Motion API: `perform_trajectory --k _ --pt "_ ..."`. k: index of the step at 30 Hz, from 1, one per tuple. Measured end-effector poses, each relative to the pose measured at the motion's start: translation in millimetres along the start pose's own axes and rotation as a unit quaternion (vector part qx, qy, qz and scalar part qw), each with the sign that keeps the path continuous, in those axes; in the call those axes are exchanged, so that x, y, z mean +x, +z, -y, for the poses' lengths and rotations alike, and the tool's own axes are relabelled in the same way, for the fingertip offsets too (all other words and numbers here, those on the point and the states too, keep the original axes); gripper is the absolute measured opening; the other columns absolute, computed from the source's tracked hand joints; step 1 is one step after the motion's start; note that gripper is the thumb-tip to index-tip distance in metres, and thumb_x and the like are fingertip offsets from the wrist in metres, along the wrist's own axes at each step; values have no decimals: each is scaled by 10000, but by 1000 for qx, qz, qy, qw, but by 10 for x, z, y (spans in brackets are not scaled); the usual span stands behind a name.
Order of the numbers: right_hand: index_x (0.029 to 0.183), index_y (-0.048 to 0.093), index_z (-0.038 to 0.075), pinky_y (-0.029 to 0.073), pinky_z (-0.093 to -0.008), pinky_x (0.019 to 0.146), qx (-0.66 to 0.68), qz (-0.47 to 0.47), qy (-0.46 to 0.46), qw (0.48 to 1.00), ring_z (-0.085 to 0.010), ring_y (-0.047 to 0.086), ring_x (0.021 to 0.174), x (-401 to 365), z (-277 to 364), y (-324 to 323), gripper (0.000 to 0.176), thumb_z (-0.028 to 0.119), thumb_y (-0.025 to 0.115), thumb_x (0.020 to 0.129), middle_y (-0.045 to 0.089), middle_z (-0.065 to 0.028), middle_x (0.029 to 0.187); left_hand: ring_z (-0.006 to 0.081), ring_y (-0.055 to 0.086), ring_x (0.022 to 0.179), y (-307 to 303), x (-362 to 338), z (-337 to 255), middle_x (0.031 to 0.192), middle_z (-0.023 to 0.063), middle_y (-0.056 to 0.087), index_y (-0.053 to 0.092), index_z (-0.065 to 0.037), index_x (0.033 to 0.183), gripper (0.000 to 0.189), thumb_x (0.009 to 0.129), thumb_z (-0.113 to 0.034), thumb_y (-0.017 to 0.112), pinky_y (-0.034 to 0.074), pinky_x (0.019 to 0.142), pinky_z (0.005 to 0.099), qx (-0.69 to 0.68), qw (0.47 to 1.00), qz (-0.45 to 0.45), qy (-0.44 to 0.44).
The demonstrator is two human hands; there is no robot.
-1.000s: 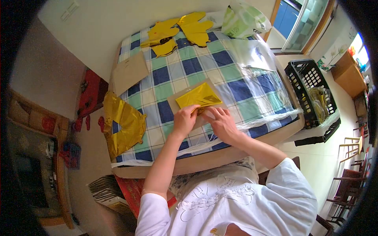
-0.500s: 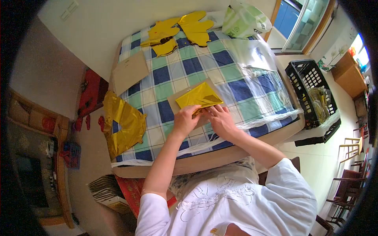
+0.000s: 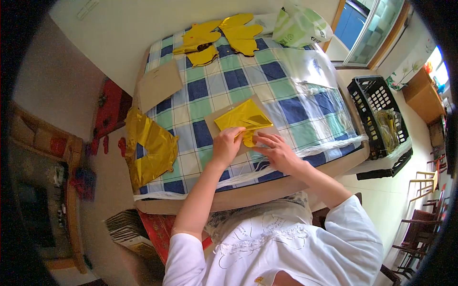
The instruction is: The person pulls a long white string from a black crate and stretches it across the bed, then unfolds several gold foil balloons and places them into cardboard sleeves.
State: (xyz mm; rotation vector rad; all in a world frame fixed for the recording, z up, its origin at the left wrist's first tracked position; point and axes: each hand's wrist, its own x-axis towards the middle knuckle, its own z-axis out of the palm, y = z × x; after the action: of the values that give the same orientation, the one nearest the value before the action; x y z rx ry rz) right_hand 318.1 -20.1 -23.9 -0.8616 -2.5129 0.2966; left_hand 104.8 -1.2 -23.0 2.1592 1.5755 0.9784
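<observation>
A folded gold foil balloon (image 3: pixel 243 116) lies on a piece of tan cardboard (image 3: pixel 211 125) near the front of the bed. My left hand (image 3: pixel 226 145) pinches the balloon's lower edge with its fingers closed. Just right of it, my right hand (image 3: pixel 280 151) has its fingers apart beside a small loose flap of foil (image 3: pixel 248 139); the fingertips are at the flap or very near it. White strings (image 3: pixel 315 148) run along the bed's front edge, below both hands.
Flat gold foil balloons lie at the back (image 3: pixel 238 35) and at the left corner (image 3: pixel 151 150) of the checked bed (image 3: pixel 234 80). Another cardboard sheet (image 3: pixel 160 86), a clear plastic sheet (image 3: pixel 310 66) and a green-white bag (image 3: pixel 300 26) rest there. A black crate (image 3: pixel 379 114) stands to the right.
My right hand has drawn back to the right, and its fingers have spread away from the left hand. The small foil flap now shows between the hands.
</observation>
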Motion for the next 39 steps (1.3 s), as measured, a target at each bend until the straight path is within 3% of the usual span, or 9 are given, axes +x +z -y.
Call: perform_trajectory --k 11,17,20,23,29,32,39 --pt "1235 547 66 322 -396 1024 -26 42 2 999 -236 452 1213 112 -37 -81 569 27 590 669 536 -88 1242 289 638 902 -23 -7 -9 980 104 667 647 -101 1022 271 753 -75 661 511 770 368 9 1000 24 -5" --pt "1212 561 65 311 -396 1020 -31 1 17 999 -228 463 1194 214 -36 39 512 42 548 700 557 -70 1204 287 635 909 -26 -1 11 989 103 665 645 -102 1026 290 738 -81 670 511 778 374 12 999 30 11" --pt "1225 554 62 294 -407 1034 -3 -5 49 999 -246 451 1212 227 -3 91 571 -36 541 662 553 -87 1228 289 635 898 -35 -4 1 981 106 666 642 -90 1020 293 730 -87 677 510 779 379 16 999 31 21" --pt "1178 580 59 308 -414 1009 -47 6 43 998 -243 466 1171 228 -34 168 483 54 546 695 552 -73 1186 287 635 891 -77 -1 -73 971 108 666 640 -79 1008 284 728 -92 682 509 778 382 10 999 28 29" --pt "1161 573 20 345 -436 970 -55 -54 34 996 -254 456 1164 179 100 74 465 56 549 699 534 -90 1195 283 632 890 -16 -18 -21 960 107 665 640 -77 995 261 738 -98 683 502 783 376 21 999 15 38" --pt "1185 552 12 339 -450 998 -21 -5 32 999 -253 442 1185 58 179 1 468 54 541 719 519 -95 1212 285 631 888 -20 -26 -34 958 105 665 641 -75 991 249 745 -95 677 501 782 375 15 999 19 26" --pt "1243 509 33 248 -484 1084 -74 14 21 997 -244 397 1258 75 95 118 444 119 541 808 493 -92 1268 284 635 878 5 -20 -15 947 101 668 646 -77 983 221 762 -92 658 506 764 375 21 999 9 27"
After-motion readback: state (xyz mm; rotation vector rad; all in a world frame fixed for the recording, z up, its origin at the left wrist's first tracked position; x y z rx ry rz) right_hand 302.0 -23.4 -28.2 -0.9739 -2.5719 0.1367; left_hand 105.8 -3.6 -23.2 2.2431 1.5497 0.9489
